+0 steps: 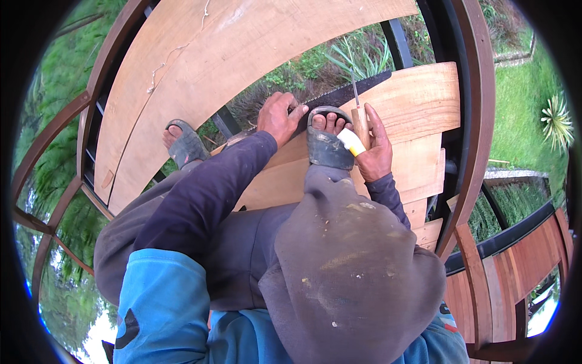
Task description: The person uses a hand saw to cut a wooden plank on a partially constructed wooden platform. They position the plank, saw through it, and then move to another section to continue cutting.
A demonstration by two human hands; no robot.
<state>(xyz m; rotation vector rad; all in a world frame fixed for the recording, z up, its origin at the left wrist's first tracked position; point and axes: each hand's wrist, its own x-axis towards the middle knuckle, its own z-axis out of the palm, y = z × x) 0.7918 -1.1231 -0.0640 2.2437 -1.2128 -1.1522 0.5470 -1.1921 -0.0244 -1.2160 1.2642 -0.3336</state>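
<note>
Head view shows the left hand (279, 119) with bent fingers beside a dark saw blade (333, 99), its thumb at the toothed edge; I cannot tell whether it is closed on the metal. The blade lies at a slant along the edge of light wooden boards (418, 97), its teeth toward the gap where green plants (364, 57) show below. Gripped in the right hand (377, 151) is a wood-handled tool (361, 124), its thin metal shaft pointing up across the blade. A white and yellow wrap (350, 142) sits at the right thumb. The right sandal (330, 150) is between the hands; the left sandal (187, 147) is farther left, near a wide curved panel (242, 42).
</note>
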